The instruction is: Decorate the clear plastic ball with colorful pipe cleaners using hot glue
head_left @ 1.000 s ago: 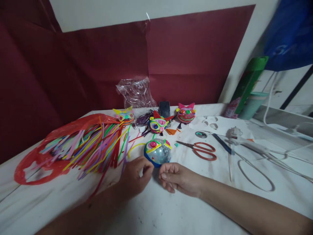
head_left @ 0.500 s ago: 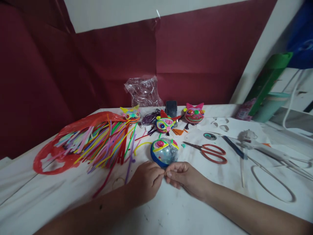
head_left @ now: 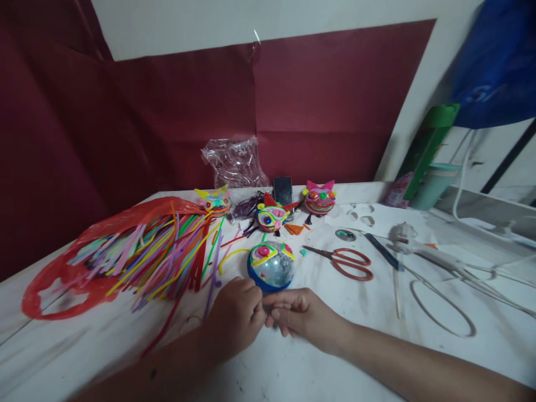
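A clear ball [head_left: 277, 268] with a blue rim and pink, yellow and green eye shapes sits on the white table, just beyond my hands. My left hand [head_left: 239, 312] is closed, its fingers curled at the near side of the ball. Close against it, my right hand [head_left: 299, 315] has thumb and fingers pinched together. Whatever is between the fingertips is too small or hidden to make out. Behind the ball stands a decorated head [head_left: 272, 218] with red horns. Red-handled scissors [head_left: 352, 263] lie to the right.
Colourful pipe cleaners [head_left: 163, 251] spill from a red bag [head_left: 100, 223] at left. Two more decorated heads, a phone [head_left: 283, 191] and clear plastic wrap [head_left: 234, 162] are at the back. Pliers [head_left: 383, 251], a glue gun [head_left: 439, 254] and its looped cable are at right.
The view has shifted, so the tabletop things appear further left. My hands remain close together near the ball; my right hand's fingers look slightly more extended.
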Motion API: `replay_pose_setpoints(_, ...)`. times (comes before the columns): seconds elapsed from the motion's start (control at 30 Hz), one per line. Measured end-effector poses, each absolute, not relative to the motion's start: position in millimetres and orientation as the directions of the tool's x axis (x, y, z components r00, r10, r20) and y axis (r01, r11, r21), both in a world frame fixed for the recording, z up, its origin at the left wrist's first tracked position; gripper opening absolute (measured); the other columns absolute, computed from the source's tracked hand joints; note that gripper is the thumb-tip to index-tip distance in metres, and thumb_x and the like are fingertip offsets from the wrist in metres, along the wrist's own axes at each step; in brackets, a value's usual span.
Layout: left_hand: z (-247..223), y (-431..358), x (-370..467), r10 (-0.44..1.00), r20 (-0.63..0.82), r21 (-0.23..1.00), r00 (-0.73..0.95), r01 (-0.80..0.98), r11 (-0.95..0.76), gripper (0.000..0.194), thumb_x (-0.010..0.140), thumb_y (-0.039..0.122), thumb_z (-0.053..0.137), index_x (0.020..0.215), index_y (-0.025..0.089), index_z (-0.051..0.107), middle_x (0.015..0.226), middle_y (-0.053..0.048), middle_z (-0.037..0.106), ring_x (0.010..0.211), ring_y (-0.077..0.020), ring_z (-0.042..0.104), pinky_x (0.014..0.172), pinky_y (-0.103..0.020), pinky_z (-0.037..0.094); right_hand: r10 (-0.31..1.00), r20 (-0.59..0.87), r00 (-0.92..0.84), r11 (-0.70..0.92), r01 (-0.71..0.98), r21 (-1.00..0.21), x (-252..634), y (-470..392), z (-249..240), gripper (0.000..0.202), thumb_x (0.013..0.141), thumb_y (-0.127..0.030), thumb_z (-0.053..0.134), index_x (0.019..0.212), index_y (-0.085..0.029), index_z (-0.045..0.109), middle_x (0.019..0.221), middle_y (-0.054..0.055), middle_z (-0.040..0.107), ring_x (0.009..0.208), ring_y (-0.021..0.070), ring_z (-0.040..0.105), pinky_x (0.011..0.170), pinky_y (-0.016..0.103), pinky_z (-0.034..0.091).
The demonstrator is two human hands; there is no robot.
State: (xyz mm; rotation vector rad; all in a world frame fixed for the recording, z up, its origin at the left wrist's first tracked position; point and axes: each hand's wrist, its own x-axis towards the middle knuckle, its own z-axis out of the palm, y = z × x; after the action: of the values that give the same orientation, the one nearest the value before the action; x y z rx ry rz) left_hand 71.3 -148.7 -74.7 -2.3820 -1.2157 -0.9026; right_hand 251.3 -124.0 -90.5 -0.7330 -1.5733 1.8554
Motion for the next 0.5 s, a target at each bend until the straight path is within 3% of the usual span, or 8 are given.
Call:
replay_pose_setpoints(0.17,-67,-149,70,0.556,0.720,0.002,0.415,0.800,-0.600,0.024,0.070,0.002,0.044,0.056,0.020,0.041,0.056,0.001,0.045,0.056,-0.0149,0.044,0.057,-0.028,0.033,0.727,0.088,-0.681,0.043,-0.083,-0.996,252,-134,-84,0.052,0.073,-0.050,0.071,0.111,-0.015,0.066,0.074,0.001,0.063,0.056,0.0075,0.047,0.055,0.023,0.040)
replay_pose_setpoints(0.3,-57,-145,64,0.624,0.712,0.192,0.322,0.766,-0.614,0.020,0.078,0.007,0.042,0.063,0.019,0.048,0.057,0.003,0.046,0.055,-0.0121,0.046,0.054,-0.023,0.035,0.822,0.119,-0.556,0.080,-0.095,-0.992,255,-128,-78,0.045,0.074,-0.052,0.067,0.097,-0.013,0.063,0.067,0.000,0.061,0.053,0.0077,0.045,0.051,0.022,0.035)
replay_pose_setpoints(0.5,-57,-134,52,0.832,0.550,0.513,0.079,0.754,-0.410,0.029,0.084,0.026,0.039,0.057,0.021,0.043,0.051,0.004,0.044,0.049,-0.0121,0.046,0.049,-0.023,0.034,0.870,0.142,-0.473,0.086,-0.138,-0.987,258,-119,-77,0.044,0.074,-0.056,0.066,0.089,-0.015,0.059,0.060,-0.003,0.057,0.049,0.0071,0.040,0.049,0.021,0.030)
